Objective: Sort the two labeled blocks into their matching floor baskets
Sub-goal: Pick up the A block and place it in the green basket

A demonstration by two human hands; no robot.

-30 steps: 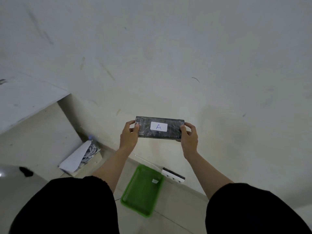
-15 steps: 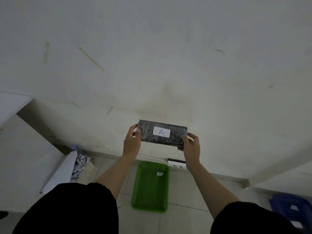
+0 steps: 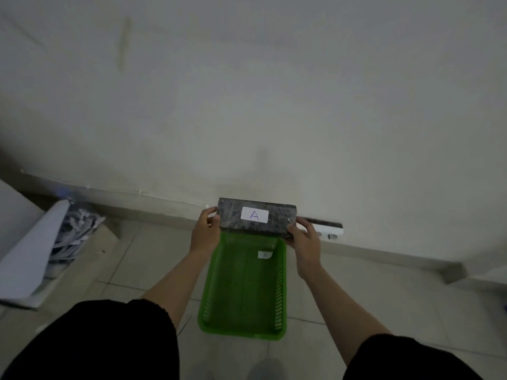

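A dark wrapped block (image 3: 279,220) with a white label reading "A" is held level in the air. My left hand (image 3: 205,231) grips its left end and my right hand (image 3: 304,241) grips its right end. Directly below and toward me, a green mesh basket (image 3: 211,303) lies on the tiled floor. A small white tag (image 3: 264,254) sits on the basket's far inner wall. The block covers the basket's far rim. No second block or second basket shows in this frame.
A white wall rises right behind the basket, with a white power strip (image 3: 330,233) at its base. An open white box of pale cables (image 3: 70,237) stands on the floor at left. A wall corner juts out at right.
The view has swung down and nearer to the floor. The block, still held in both hands, now hangs over the green basket's far end; the blue basket at right has left the frame.
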